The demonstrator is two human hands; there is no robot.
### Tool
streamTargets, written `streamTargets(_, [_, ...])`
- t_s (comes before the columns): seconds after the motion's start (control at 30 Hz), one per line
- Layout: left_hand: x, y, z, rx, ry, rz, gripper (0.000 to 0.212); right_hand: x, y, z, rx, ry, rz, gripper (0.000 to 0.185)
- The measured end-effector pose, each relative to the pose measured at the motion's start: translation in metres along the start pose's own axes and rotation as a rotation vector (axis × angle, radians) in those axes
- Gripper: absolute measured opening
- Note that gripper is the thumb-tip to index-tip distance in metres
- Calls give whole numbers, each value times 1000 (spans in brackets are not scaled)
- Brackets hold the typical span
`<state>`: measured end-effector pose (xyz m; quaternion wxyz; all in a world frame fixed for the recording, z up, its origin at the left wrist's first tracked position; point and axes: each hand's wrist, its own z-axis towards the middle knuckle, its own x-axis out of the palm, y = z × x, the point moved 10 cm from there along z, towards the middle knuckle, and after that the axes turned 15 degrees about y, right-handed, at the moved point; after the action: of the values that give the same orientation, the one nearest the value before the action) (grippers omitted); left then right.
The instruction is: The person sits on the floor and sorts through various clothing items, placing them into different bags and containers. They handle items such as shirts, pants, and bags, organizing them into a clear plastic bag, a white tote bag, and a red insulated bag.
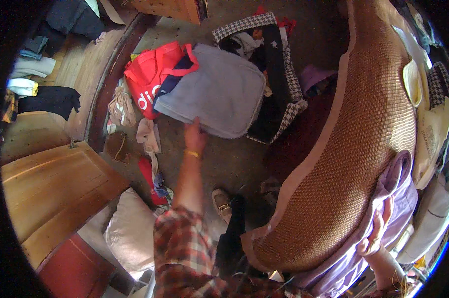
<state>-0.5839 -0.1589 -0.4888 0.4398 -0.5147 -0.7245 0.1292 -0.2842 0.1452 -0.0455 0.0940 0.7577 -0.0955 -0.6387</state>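
My left hand [195, 137] grips the near edge of a flat grey-blue fabric case or cushion [218, 87] with piped, rounded edges, thumb on top. The far left end of this piece overlaps a red bag [146, 76] with white lettering, and a dark blue cloth [172, 81] shows between them. Out to the right, my right hand [375, 229] is on a bunched lavender cloth [397, 186], its fingers curled at a fold. That cloth lies along the edge of a woven straw mat [332, 178].
Behind the grey piece stands an open houndstooth-trimmed fabric box [289, 78] with clothes inside. A wooden cabinet door [60, 190] swings out at left, near a shiny pale cushion [131, 231]. Tights [122, 106] and other clothes lie on the floor by my shoe [221, 203].
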Motion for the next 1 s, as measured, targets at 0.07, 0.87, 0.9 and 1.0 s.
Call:
streamTargets(0.07, [-22,-18,-36,29,65,-15,34,-2,2,7,9,12,-6,63])
streamTargets(0.87, [64,-180,7,318,-261,2208,68,6,-6,17,-8,46,33,63])
streamTargets(0.9, [70,-173,20,273,-243,2206,64,8,-7,18,3,55,30,63])
streamTargets(1.0, [68,-155,58,117,-205,2216,50,12,-6,22,10,66,31,63])
